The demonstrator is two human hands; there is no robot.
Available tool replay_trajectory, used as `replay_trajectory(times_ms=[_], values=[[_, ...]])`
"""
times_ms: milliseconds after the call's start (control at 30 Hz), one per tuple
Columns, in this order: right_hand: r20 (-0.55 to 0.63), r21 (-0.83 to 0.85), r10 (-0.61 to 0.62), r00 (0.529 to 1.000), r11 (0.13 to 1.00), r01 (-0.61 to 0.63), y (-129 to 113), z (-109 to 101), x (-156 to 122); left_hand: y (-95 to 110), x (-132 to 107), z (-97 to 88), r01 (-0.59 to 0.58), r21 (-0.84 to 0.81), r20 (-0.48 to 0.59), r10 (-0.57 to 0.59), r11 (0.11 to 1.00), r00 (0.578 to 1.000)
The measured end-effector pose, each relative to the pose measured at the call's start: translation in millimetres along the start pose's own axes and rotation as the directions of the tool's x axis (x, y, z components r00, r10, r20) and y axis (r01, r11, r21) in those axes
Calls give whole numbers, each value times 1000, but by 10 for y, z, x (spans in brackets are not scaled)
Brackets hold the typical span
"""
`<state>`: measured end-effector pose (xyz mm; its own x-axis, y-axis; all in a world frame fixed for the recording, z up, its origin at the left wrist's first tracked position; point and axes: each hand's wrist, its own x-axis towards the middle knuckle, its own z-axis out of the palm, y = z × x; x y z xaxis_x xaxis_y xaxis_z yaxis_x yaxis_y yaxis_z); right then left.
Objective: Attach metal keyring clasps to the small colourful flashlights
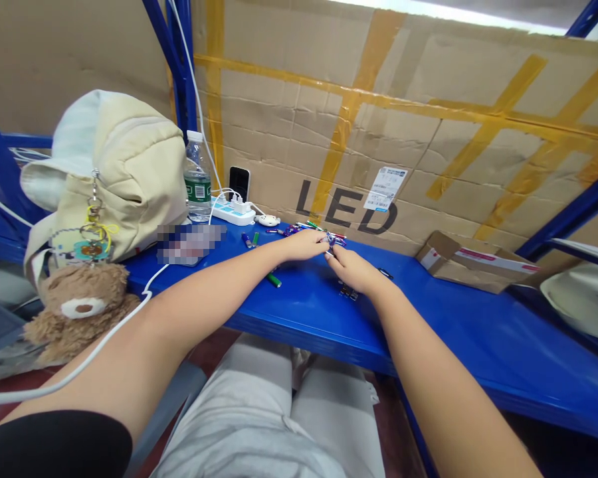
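The tabletop (303, 309) looks smooth and glossy, the cardboard (279, 126) matt.

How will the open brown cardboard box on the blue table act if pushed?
Likely light for its size: the box is open-topped with thin-looking walls. Those walls would probably flex under a hard push. Low and wide on the smooth-looking blue table, it should slide rather than tip.
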<state>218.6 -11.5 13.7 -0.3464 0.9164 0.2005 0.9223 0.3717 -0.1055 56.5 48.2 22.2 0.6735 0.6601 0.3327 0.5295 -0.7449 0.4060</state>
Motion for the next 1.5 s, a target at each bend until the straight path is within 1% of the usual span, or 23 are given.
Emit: replay_trajectory(times_ms=[133, 233, 333, 400, 533, 600, 667, 833, 1000, 1267, 1367, 1500], values=[[-8, 1, 4, 1000, 1000, -4, 0, -1, 7, -8, -8, -27, 0, 36, -11, 0, 999, 1000], [-31, 44, 36, 999, 998, -34, 44, 8, 25, -33, -29, -70, -15, 43, 31, 13, 999, 999], [-88, 136, 63, 994, 989, -51, 123, 31, 49, -62, -61, -109, -63, 79, 105, 55, 995, 993], [-124, 179, 72, 990, 983, -49, 163, 48, 64, -75, -74, -115, -113, 121, 135, 96, 986, 986], [-129, 186, 61, 990, 982, -36, 161, 64, 79, -78, -64, -87, -211, 139, 153, 189, 968, 970], [-135, 176, 51, 990, 984, -27, 140, 60, 78, -71, -59, -84, -234, 121, 148, 215, 965, 965], [-154, 173, 52, 987, 985, -25, 130, 52, 71, -62, -63, -100, -239, 100, 127, 226, 966, 966], [-161, 180, 108, 981, 981, -78, 156, 41, 54, -35, -85, -142, -222, 110, 103, 211, 969, 972], [-175, 162, 72, 982, 986, -44, 148, 44, 59, -14, -88, -125, -221, 131, 109, 207, 967, 972], [-152, 81, 92, 984, 993, -81, 116, 53, 70, -21, -82, -137, -199, 198, 93, 184, 960, 978], [-137, 86, 107, 985, 992, -96, 115, 51, 74, -16, -85, -135, -200, 227, 102, 181, 953, 978], [-133, 107, 99, 986, 991, -85, 124, 48, 79, -3, -87, -133, -194, 256, 98, 174, 947, 980]])
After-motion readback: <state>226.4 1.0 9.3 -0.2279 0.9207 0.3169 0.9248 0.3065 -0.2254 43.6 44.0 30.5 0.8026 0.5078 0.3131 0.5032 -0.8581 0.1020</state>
